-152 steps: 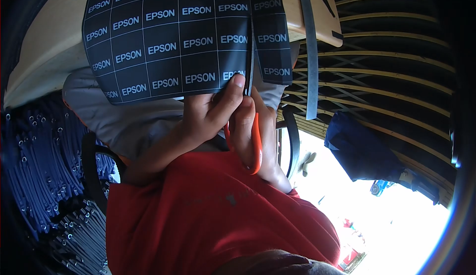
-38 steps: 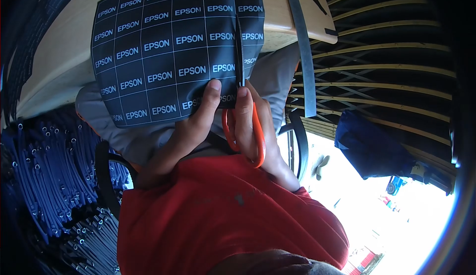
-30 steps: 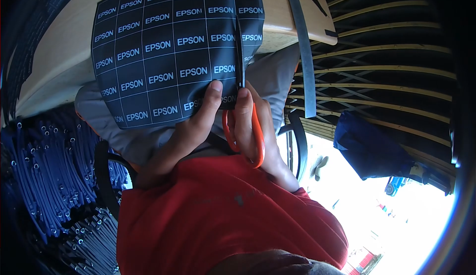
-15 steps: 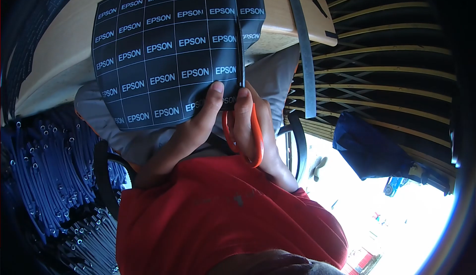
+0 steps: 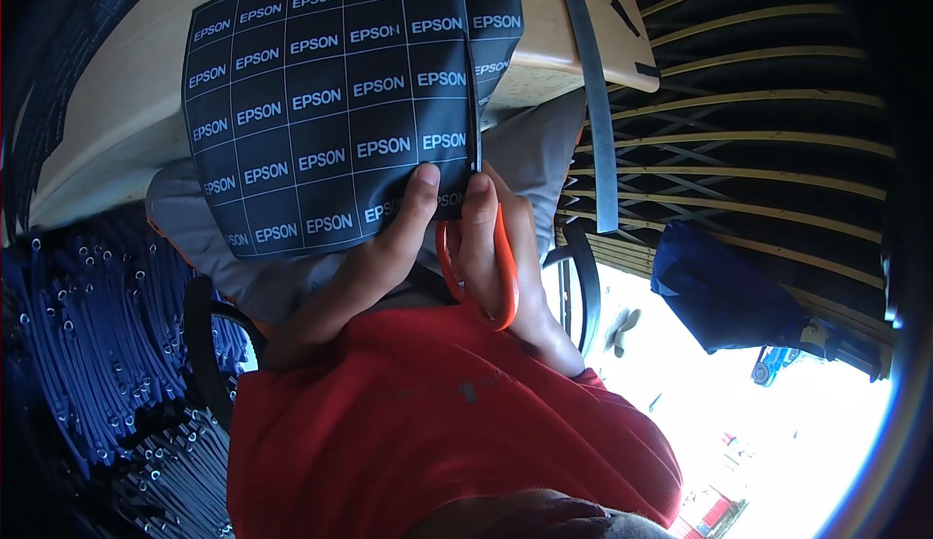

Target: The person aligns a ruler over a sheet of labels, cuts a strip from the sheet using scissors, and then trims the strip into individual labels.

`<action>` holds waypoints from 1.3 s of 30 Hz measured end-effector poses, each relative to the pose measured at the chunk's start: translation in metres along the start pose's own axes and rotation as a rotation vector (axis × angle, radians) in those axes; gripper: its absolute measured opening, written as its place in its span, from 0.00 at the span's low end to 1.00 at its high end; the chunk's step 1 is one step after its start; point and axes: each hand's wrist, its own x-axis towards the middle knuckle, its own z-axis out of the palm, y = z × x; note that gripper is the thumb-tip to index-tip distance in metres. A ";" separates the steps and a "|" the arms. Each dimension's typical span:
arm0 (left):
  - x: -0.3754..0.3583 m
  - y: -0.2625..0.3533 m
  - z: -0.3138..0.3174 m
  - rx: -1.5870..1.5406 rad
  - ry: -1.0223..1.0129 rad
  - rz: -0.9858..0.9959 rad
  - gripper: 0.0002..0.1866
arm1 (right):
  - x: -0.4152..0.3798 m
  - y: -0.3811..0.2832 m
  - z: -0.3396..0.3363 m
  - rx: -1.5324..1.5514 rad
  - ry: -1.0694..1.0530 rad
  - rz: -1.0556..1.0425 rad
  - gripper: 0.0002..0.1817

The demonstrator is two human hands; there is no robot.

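Note:
A black sheet printed with rows of white EPSON labels (image 5: 318, 102) lies over my lap and the table's edge. My left hand (image 5: 408, 213) pinches its near edge, thumb on top and the other fingers hidden beneath. My right hand (image 5: 491, 218) grips orange-handled scissors (image 5: 507, 286) just right of the left thumb. Their dark blade runs away from me along a cut line between the last label columns. To the right of the blade, a narrow strip of the sheet (image 5: 494, 43) hangs slightly folded.
The wooden table (image 5: 554, 58) is beyond the sheet, with a grey strap (image 5: 595, 102) hanging over its right side. Bundles of blue lanyards (image 5: 87, 345) hang at the left, black ones (image 5: 185, 471) below them. A folding metal gate (image 5: 748, 121) stands at the right, with dark blue cloth (image 5: 719, 291) near it.
The sheet and both hands have shifted very slightly. The scissors remain in the same place on the cut line, and both hands keep their grip.

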 end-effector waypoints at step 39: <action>-0.002 0.004 0.011 -0.067 -0.166 0.045 0.14 | 0.012 -0.003 -0.007 0.091 -0.029 0.046 0.28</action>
